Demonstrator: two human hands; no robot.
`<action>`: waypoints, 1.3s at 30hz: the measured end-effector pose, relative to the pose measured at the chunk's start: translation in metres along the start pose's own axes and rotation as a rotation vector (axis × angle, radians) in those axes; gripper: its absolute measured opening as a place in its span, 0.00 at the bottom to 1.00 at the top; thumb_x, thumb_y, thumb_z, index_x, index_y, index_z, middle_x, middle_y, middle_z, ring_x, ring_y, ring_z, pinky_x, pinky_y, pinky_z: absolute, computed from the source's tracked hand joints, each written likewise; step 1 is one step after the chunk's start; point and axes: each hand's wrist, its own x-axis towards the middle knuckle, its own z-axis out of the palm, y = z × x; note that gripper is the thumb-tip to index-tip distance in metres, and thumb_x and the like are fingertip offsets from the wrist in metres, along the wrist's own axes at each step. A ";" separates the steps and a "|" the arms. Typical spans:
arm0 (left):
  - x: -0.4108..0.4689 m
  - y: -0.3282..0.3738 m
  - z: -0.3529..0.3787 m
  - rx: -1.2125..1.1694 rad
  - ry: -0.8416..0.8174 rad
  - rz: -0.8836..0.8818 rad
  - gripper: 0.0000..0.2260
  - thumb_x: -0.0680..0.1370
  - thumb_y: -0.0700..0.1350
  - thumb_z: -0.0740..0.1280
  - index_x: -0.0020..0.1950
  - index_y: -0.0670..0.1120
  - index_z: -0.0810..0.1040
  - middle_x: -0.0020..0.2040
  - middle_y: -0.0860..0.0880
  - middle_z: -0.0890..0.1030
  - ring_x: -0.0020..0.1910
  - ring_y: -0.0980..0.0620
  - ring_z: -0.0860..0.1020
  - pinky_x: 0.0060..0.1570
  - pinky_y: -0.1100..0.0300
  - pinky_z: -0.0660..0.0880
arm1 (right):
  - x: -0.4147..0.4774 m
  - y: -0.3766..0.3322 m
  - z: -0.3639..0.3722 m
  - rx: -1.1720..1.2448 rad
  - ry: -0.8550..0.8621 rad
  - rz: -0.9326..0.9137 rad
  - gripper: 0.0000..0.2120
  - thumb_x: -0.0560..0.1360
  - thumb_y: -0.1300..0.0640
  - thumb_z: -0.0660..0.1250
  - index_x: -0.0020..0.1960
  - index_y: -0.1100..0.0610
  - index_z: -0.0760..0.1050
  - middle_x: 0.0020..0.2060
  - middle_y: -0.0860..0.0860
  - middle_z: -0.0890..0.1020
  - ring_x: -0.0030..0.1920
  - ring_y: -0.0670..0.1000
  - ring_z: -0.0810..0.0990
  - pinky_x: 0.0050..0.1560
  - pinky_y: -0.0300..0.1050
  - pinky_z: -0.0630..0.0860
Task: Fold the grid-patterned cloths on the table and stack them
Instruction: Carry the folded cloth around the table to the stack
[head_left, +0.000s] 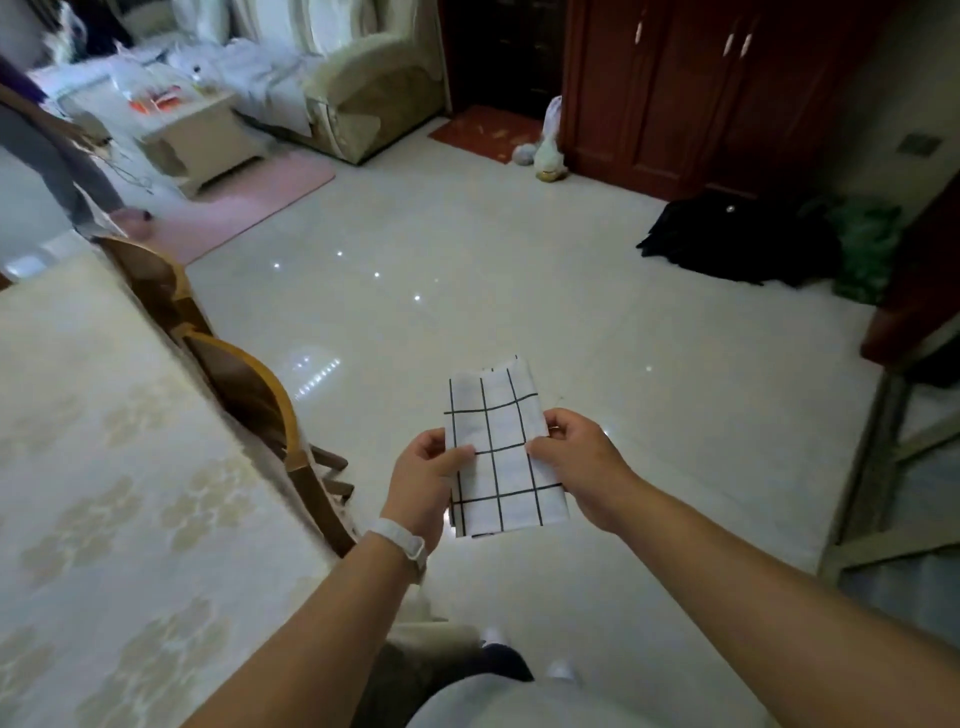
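The white cotton cloth with a black grid pattern (498, 415) is folded down to a narrow oblong and held in the air over the glossy pale floor tiles (467, 270), to the right of the table rather than on it. It looks thin, light and limp. The far end stands up only because the folded layers lend it a little body, and its far edges show slightly uneven. I'd judge it will flop and slide open if held by one corner, so the long edges near the middle are the place to hold it, with the layers pressed together.

That is how it is held now: the left hand (426, 478) pinches the left edge, thumb on top, and the right hand (576, 457) grips the right edge the same way. A white wristband (400, 545) sits on the left wrist.

At the left stands the long table under a cream flower-patterned tablecloth (104, 467), with two curved wooden chairs (249, 395) tucked against it.
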 end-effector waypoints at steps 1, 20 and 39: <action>0.005 0.003 0.004 -0.002 -0.007 0.003 0.10 0.75 0.33 0.67 0.57 0.36 0.76 0.50 0.37 0.81 0.44 0.40 0.81 0.41 0.51 0.81 | 0.005 -0.003 -0.003 0.005 0.007 0.000 0.10 0.73 0.65 0.65 0.51 0.56 0.79 0.44 0.52 0.86 0.44 0.55 0.85 0.45 0.51 0.82; 0.224 0.089 0.001 -0.119 0.043 -0.036 0.07 0.75 0.34 0.66 0.52 0.39 0.77 0.50 0.39 0.82 0.44 0.43 0.81 0.45 0.48 0.81 | 0.233 -0.092 0.043 -0.113 0.010 0.081 0.13 0.64 0.59 0.65 0.49 0.57 0.78 0.47 0.59 0.84 0.50 0.62 0.83 0.53 0.62 0.80; 0.363 0.164 -0.096 -0.283 0.305 -0.011 0.10 0.75 0.35 0.67 0.56 0.37 0.77 0.51 0.38 0.82 0.46 0.42 0.81 0.45 0.50 0.80 | 0.401 -0.178 0.169 -0.236 -0.244 0.055 0.11 0.67 0.62 0.65 0.48 0.56 0.78 0.47 0.57 0.84 0.50 0.61 0.83 0.54 0.62 0.79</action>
